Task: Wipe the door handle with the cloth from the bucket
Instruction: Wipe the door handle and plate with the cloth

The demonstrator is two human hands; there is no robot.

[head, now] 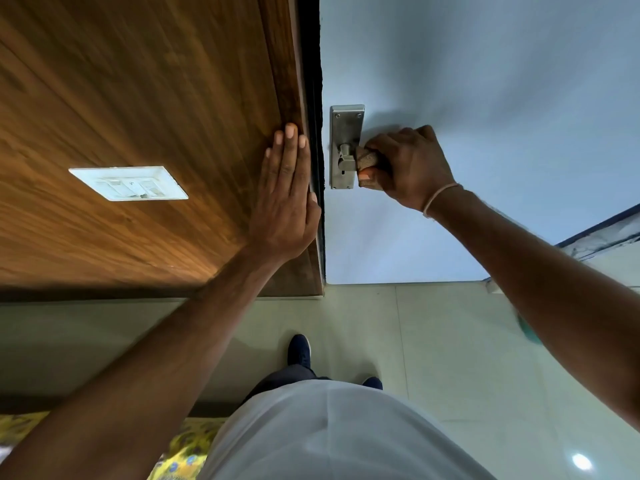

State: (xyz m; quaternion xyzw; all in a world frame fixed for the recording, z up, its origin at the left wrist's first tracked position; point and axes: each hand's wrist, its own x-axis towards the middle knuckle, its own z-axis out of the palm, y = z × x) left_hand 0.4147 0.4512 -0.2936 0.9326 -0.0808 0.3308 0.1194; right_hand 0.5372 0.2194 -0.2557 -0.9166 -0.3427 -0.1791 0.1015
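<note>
A metal door handle [344,157] on a steel backplate [341,119] is fixed to the pale blue door [485,81]. My right hand [410,164] is closed around a brownish cloth [367,161], which is wrapped over the lever of the handle; most of the lever is hidden under the cloth and my fingers. My left hand [287,199] lies flat, fingers together, on the wooden panel [138,98] beside the door's edge, holding nothing. No bucket is in view.
A white switch plate [129,183] is set in the wooden panel to the left. Below are a pale tiled floor [433,341], my dark shoes [299,348] and a yellow patterned cloth [187,441] at the bottom left.
</note>
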